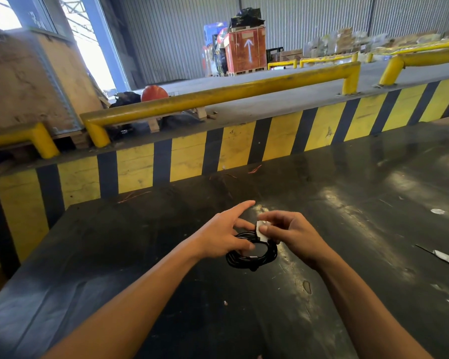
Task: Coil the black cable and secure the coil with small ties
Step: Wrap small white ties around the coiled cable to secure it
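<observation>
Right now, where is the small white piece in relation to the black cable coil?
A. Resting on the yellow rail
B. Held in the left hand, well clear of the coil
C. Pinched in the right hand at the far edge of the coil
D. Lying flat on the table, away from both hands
C: the white piece sits in the grip of the right hand, against the far edge of the black cable coil, while the left hand steadies the coil.
</observation>
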Action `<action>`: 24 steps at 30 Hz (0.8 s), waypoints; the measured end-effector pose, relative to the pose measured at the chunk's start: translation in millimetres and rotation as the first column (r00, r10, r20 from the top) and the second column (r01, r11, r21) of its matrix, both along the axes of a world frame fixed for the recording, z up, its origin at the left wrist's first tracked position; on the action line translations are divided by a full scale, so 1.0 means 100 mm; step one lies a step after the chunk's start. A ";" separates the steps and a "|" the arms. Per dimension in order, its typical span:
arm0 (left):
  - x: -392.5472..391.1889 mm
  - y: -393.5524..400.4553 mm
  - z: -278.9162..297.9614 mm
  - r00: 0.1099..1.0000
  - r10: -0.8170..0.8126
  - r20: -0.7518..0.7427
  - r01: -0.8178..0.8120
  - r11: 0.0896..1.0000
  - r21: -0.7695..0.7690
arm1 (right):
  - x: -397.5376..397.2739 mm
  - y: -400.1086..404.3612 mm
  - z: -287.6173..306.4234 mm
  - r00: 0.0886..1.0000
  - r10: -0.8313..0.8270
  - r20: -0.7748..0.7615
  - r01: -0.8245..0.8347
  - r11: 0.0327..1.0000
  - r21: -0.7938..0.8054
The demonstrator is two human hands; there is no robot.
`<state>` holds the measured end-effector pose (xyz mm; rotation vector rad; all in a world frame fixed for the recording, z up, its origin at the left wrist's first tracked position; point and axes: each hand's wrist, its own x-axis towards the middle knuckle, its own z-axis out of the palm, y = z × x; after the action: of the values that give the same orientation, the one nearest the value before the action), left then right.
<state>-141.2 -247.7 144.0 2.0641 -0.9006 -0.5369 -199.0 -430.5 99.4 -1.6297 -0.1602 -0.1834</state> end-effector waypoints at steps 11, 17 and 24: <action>0.10 0.19 -0.74 0.763 0.288 -0.579 -0.480 0.852 -0.208 | 0.13 0.09 -0.30 0.964 0.001 -0.267 0.134 0.863 0.487; 0.17 0.23 -1.10 0.694 0.412 -0.590 -0.544 0.837 -0.055 | 0.21 0.19 -0.71 0.934 -0.076 -0.348 0.160 0.962 0.221; 0.27 0.24 -1.71 0.637 0.681 -0.362 -0.586 0.733 0.346 | 0.37 0.46 -1.36 0.883 -0.304 -0.357 0.182 0.924 -0.336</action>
<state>-114.2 -223.7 -26.7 2.1065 0.2094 -0.6968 -162.3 -384.3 -36.5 -1.9474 0.3583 -0.0109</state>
